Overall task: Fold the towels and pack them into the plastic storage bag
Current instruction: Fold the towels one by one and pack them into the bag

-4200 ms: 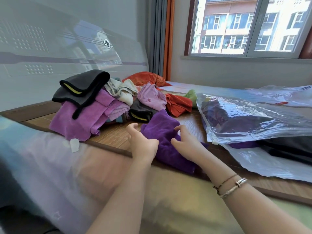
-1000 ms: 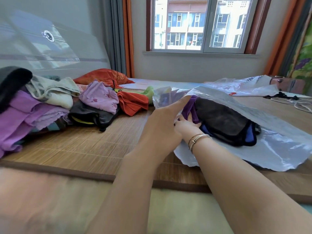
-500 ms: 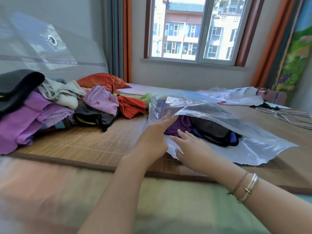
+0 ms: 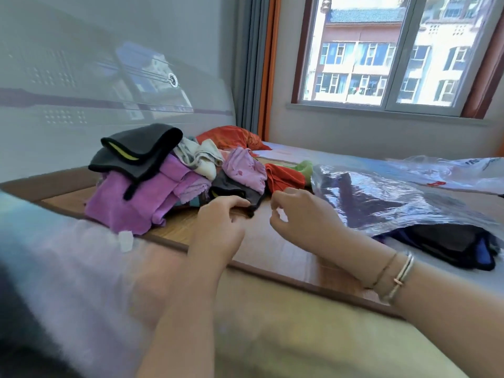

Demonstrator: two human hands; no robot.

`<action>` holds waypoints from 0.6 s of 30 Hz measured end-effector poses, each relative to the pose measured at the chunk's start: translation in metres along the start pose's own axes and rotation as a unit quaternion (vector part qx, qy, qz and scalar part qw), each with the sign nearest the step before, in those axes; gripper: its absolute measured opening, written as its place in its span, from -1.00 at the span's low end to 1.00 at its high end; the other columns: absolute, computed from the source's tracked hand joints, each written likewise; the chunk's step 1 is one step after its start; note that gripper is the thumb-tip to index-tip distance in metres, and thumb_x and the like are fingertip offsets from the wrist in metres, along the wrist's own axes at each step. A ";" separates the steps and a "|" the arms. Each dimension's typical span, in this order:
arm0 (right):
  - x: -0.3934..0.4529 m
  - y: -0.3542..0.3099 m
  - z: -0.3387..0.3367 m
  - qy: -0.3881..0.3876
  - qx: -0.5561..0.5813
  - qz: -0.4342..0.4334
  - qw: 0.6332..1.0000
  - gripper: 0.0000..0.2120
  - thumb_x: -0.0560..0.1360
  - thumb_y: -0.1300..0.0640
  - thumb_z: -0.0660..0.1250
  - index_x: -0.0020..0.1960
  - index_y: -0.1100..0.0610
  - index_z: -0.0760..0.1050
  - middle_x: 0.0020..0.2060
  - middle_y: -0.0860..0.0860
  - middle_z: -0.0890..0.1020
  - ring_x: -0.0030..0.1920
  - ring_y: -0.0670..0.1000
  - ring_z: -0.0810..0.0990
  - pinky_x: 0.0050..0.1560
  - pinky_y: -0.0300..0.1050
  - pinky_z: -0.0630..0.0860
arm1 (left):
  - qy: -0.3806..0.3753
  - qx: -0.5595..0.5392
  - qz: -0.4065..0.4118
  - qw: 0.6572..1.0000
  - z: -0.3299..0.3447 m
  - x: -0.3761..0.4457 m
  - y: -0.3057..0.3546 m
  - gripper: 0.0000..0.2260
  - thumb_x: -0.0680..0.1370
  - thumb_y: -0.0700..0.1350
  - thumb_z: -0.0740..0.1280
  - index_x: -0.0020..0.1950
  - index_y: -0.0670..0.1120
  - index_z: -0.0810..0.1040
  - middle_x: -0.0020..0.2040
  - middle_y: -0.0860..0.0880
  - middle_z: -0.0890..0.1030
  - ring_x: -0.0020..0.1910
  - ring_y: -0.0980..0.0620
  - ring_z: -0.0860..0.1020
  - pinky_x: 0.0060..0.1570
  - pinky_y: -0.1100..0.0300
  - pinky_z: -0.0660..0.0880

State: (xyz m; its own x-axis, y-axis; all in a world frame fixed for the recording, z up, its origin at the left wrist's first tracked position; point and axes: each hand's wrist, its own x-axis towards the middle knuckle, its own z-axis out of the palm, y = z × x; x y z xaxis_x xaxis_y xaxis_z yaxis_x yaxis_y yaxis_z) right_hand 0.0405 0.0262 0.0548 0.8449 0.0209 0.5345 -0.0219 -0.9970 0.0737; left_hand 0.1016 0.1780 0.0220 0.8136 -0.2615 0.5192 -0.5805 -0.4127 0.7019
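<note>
A heap of unfolded towels lies on the bamboo mat at the left: black ones, purple, pink, cream and orange. My left hand reaches to the front corner of a black towel with yellow trim; its fingertips meet that corner, but a grip is not visible. My right hand hovers beside it over the mat, fingers loosely curled around nothing. The clear plastic storage bag lies to the right, mouth toward me. Inside it are a dark purple towel and a black towel with blue edge.
The bamboo mat covers a bed with a padded front edge. A grey headboard stands behind the heap at the left. A second plastic bag lies at the back right. A window and curtains are beyond the bed.
The purple towel went from my hands into the bag. Both hands have since left the bag's mouth and moved left to the black towel at the front of the heap.
</note>
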 end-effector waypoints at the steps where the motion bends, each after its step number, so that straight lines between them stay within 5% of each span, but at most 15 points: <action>1: 0.016 -0.006 0.016 -0.014 0.020 0.002 1.000 -0.78 0.53 0.03 0.19 0.07 0.10 0.50 0.05 0.02 0.53 0.09 0.07 0.49 -0.02 -0.06 0.49 | 0.021 0.009 -0.011 1.000 -0.009 0.004 -0.008 -0.58 0.40 -0.36 0.22 0.10 0.02 0.64 0.11 0.06 0.64 0.12 0.08 0.55 0.19 0.19 0.44; 7: 0.094 -0.047 0.091 -0.035 0.158 0.038 0.986 -0.60 0.48 0.09 0.29 0.30 0.13 0.37 0.27 0.10 0.41 0.24 0.15 0.40 0.15 0.03 0.45 | 0.081 0.026 -0.089 0.992 -0.038 0.014 -0.056 -0.60 0.47 -0.32 0.21 0.18 0.04 0.59 0.16 0.03 0.61 0.11 -0.04 0.56 0.10 0.14 0.48; 11: 0.137 -0.049 0.118 -0.029 0.131 0.107 0.985 -0.59 0.48 0.13 0.27 0.31 0.15 0.37 0.35 0.15 0.32 0.32 0.22 0.32 0.20 0.09 0.39 | 0.104 0.038 -0.111 0.988 -0.050 0.019 -0.076 -0.59 0.49 -0.33 0.21 0.24 0.04 0.56 0.23 0.02 0.57 0.21 0.03 0.49 0.11 0.21 0.42; 15: 0.159 -0.023 0.140 -0.119 0.103 0.180 0.971 -0.42 0.50 -0.01 0.21 0.49 0.06 0.21 0.54 0.16 0.01 0.52 0.22 -0.01 0.41 0.22 0.11 | 0.081 0.029 -0.115 0.990 -0.042 0.023 -0.081 -0.59 0.50 -0.32 0.22 0.25 0.04 0.55 0.21 0.07 0.57 -0.09 0.19 0.48 -0.05 0.36 0.30; 18: 0.163 -0.008 0.154 -0.176 0.083 0.165 0.967 -0.45 0.54 -0.06 0.13 0.50 0.03 0.19 0.56 0.12 -0.14 0.54 0.18 -0.19 0.44 0.29 -0.07 | 0.067 0.012 -0.119 0.991 -0.029 0.032 -0.079 -0.59 0.50 -0.31 0.22 0.23 0.07 0.55 0.20 0.09 0.57 -0.12 0.04 0.55 -0.07 0.28 0.39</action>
State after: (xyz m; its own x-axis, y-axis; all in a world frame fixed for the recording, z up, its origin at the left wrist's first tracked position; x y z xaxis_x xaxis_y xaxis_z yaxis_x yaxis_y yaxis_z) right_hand 0.2607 0.0261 0.0118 0.9369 -0.2970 0.1845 -0.2590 -0.9440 -0.2043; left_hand 0.1727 0.2281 -0.0029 0.9150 -0.0371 0.4017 -0.3708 -0.4697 0.8012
